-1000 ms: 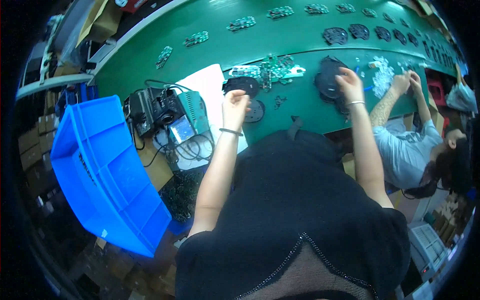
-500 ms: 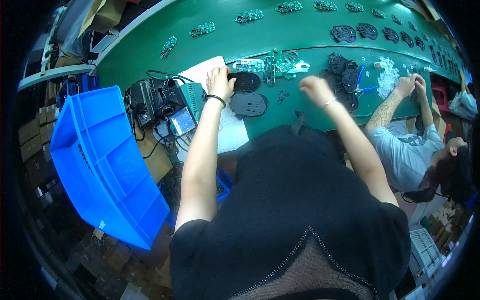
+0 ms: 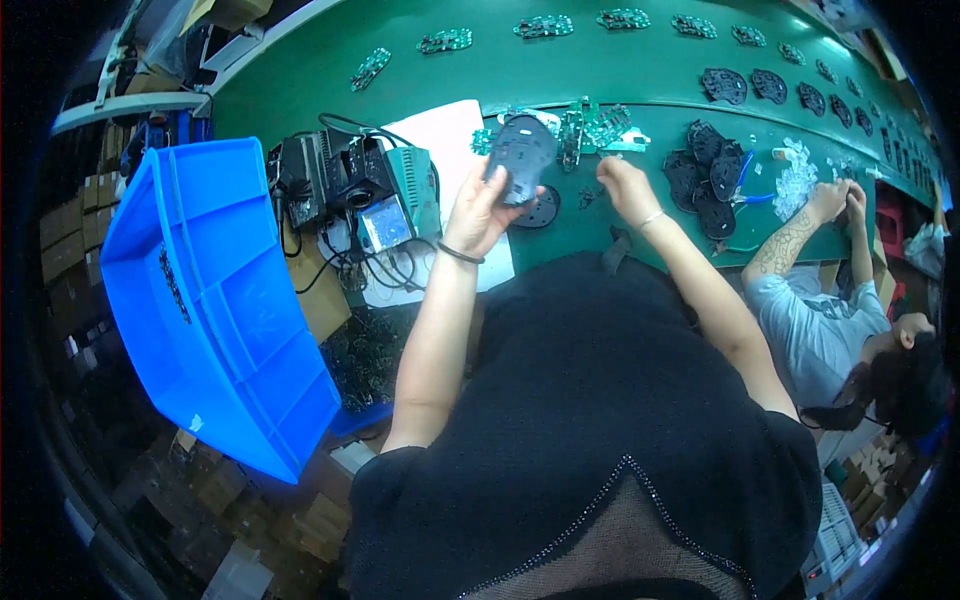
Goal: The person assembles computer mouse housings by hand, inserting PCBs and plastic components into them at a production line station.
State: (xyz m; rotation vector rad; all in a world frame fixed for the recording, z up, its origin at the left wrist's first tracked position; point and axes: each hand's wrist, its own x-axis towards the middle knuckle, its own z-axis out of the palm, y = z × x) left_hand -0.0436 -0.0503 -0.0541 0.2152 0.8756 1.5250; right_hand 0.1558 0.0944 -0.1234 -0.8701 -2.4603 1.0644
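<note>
My left hand (image 3: 478, 217) holds a black plastic mouse shell (image 3: 522, 152) up off the green table, thumb on its face and fingers beneath. Under and to the right of that hand, a second dark shell (image 3: 543, 209) lies partly hidden on the table. My right hand (image 3: 628, 188) is held with its fingers pinched together; whatever is in them is too small to make out. Beside its fingertips sits a little pile of small black parts (image 3: 589, 196). Just beyond both hands lie green circuit boards (image 3: 606, 125).
A white sheet (image 3: 455, 125), soldering equipment (image 3: 385, 180) with cables and a big blue bin (image 3: 225, 300) are at the left. Black shells (image 3: 714, 165), blue-handled pliers (image 3: 745, 182) and clear small pieces (image 3: 795, 178) lie to the right, near a co-worker's hands (image 3: 838, 200). Boards (image 3: 543, 26) line the back.
My left hand has lifted a black shell off the table and turned palm up. My right hand has moved down close to the small black parts. The view has shifted slightly.
</note>
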